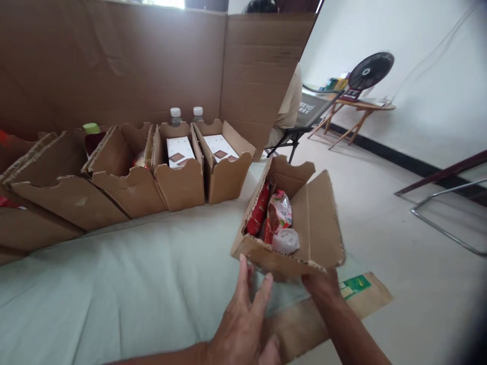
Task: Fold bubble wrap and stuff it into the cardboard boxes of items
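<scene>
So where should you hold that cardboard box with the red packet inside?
Probably underneath, coming from the near side with the right hand, while the left hand steadies the near wall. The box is open on top with packets inside, and its walls look thin, so supporting its bottom seems safer.

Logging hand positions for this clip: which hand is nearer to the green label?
Right. The right hand, partly hidden by the box, is just left of the green label; the left hand is farther left, by the box's near side.
</scene>
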`<state>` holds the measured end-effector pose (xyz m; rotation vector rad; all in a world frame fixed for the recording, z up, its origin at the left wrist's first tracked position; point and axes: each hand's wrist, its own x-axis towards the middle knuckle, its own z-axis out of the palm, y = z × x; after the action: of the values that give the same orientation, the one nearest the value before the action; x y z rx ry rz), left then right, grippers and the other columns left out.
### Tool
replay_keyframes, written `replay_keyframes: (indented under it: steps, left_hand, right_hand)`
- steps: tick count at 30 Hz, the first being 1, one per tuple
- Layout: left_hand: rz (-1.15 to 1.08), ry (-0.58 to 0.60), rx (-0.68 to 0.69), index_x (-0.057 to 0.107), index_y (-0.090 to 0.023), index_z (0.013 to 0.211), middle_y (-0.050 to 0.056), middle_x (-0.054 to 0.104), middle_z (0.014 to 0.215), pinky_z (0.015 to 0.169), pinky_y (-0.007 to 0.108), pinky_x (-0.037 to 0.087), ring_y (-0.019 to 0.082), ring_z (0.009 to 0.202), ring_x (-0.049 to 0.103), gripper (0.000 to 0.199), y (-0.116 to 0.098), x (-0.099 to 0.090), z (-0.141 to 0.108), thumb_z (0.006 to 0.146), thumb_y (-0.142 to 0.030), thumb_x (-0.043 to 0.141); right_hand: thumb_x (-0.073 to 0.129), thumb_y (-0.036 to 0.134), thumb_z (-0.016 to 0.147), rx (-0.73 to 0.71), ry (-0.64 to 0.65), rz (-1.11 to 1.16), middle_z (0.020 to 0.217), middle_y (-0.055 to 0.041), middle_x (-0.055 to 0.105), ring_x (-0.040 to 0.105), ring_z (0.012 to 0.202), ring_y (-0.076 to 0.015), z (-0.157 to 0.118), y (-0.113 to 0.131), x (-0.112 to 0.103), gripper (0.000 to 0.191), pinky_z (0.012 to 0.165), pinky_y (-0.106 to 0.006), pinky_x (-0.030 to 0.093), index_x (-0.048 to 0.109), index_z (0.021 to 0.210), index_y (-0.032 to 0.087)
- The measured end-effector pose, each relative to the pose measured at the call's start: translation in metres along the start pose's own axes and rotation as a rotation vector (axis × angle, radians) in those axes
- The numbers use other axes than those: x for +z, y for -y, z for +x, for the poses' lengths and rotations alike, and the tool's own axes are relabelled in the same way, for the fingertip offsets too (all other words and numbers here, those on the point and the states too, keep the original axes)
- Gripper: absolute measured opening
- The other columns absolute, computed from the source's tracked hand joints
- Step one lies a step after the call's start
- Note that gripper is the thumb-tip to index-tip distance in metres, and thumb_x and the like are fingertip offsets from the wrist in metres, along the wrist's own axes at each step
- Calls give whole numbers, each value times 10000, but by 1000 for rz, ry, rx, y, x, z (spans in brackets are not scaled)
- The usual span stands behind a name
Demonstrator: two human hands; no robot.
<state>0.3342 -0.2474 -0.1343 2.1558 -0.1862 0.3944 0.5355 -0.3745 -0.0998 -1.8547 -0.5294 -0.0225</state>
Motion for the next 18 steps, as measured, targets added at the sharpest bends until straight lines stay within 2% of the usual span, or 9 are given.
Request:
replay_keyframes:
  steps: [2, 3, 5, 7, 10, 12, 14, 18]
  left_hand:
    - [-31, -8, -21, 18, -253, 1665, 119, -442, 1624, 1175, 657, 377, 546, 1544, 144, 1169, 0, 6, 20, 728, -139, 706]
    - [-42, -4, -39, 62, -247, 1663, 111, -456, 1616, 1183, 654, 369, 546, 1544, 141, 1130, 2, 8, 31, 740, -153, 707]
    - [-69, 23, -78, 173, -218, 1646, 113, -464, 1607, 1197, 634, 362, 536, 1541, 189, 1045, 6, 12, 51, 747, -166, 703]
    - [-95, 58, -129, 303, -172, 1602, 144, -402, 1640, 1209, 609, 359, 516, 1533, 249, 958, 12, 13, 69, 729, -157, 700]
    - [-89, 93, -152, 440, -148, 1519, 185, -185, 1720, 1206, 627, 356, 497, 1544, 239, 851, 18, 9, 81, 708, -142, 693]
    - [-40, 120, -114, 487, -176, 1483, 188, 17, 1744, 1203, 662, 339, 467, 1556, 237, 777, 20, -1, 73, 729, -133, 668]
    - [36, 145, -81, 522, -205, 1451, 183, 199, 1721, 1198, 673, 343, 425, 1555, 280, 706, 22, -17, 53, 759, -111, 622]
    - [199, 121, -27, 590, -209, 1361, 174, 425, 1627, 1146, 605, 469, 372, 1519, 389, 626, 28, -55, 1, 757, -48, 547]
  right_hand:
    - [384, 737, 974, -21, -13, 148, 1252, -107, 716, 676, 1151, -323, -1, 5, -1, 610, 921, -492, 590, 679, 1279, 298]
    - [388, 777, 940, -41, 5, 236, 1274, -108, 711, 666, 1189, -335, -1, 7, -3, 655, 943, -494, 584, 668, 1294, 301]
    - [580, 780, 847, -75, 82, 339, 1355, -112, 669, 623, 1273, -336, 3, 7, -6, 690, 1015, -479, 553, 620, 1332, 291]
    - [799, 682, 727, -55, 98, 263, 1340, -120, 668, 619, 1269, -331, 16, 3, -6, 719, 1050, -471, 529, 610, 1289, 275]
    - [870, 621, 663, 50, 48, 107, 1191, -115, 721, 677, 1121, -321, 51, -5, -2, 670, 1017, -501, 534, 633, 1159, 237]
    - [860, 642, 653, 67, 80, 111, 1145, -115, 739, 692, 1066, -319, 81, -9, 1, 689, 994, -512, 542, 635, 1144, 215]
    - [875, 626, 636, 40, 153, 155, 1166, -119, 743, 686, 1091, -322, 111, -9, 2, 716, 1001, -505, 541, 632, 1159, 202]
    - [879, 514, 667, -22, 289, 211, 1260, -114, 727, 642, 1207, -319, 161, -5, 7, 656, 1084, -500, 495, 644, 1189, 195]
